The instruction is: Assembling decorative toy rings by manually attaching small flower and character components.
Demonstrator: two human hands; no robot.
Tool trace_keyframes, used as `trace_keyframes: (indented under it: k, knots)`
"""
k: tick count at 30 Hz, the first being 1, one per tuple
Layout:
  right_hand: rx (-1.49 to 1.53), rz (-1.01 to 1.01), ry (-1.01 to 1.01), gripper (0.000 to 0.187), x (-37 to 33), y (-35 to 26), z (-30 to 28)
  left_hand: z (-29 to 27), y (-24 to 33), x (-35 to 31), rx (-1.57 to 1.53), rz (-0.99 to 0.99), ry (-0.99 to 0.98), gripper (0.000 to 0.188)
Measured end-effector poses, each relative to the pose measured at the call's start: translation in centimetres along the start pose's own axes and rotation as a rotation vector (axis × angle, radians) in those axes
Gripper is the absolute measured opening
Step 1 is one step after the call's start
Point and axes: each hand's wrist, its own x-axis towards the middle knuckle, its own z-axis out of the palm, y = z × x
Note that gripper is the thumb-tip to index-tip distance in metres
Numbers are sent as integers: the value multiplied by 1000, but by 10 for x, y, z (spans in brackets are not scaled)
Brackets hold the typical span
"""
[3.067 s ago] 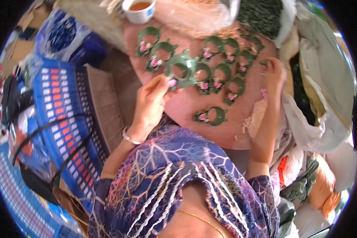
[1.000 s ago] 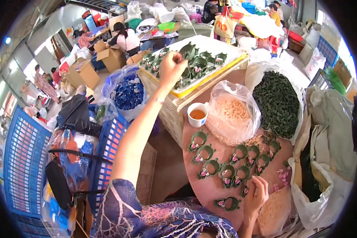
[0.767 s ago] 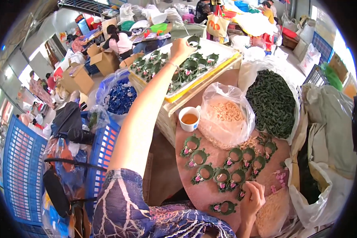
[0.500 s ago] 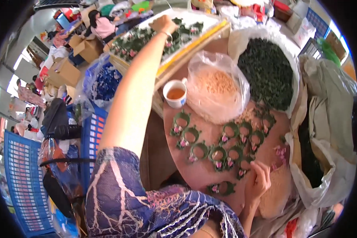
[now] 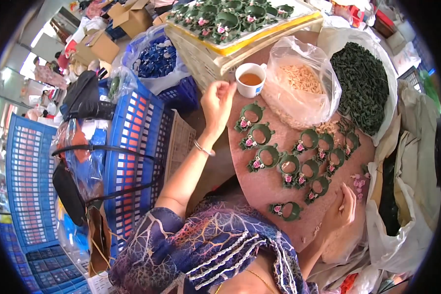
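Green ring-shaped ornaments (image 5: 260,132) bear pink flowers; left hand (image 5: 217,101) fingers seemingly pinched empty.

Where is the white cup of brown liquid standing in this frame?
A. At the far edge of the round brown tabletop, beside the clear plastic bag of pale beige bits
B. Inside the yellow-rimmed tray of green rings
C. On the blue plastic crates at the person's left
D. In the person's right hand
A: the white cup of brown liquid stands on the round brown tabletop at its far edge, right beside the clear plastic bag of pale beige bits, just past the left hand.
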Motion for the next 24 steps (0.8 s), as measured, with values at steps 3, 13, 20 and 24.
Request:
trace_keyframes:
  k: [3,13,20,24]
  knots:
    - [-16,-62,14,16,1,-7,1,-2,-9,-10,-147,-139,-230,51]
    - [-78,-50,-21,12,-20,-20,-2,35,-58,14,-438,-63,-502,93]
    - [-13,8,-34,11,-12,-17,0,36,-55,13,-346,8,-409,102]
    - [25,-62,-81,13,9,-19,11,29,-44,10,-377,-8,-409,95]
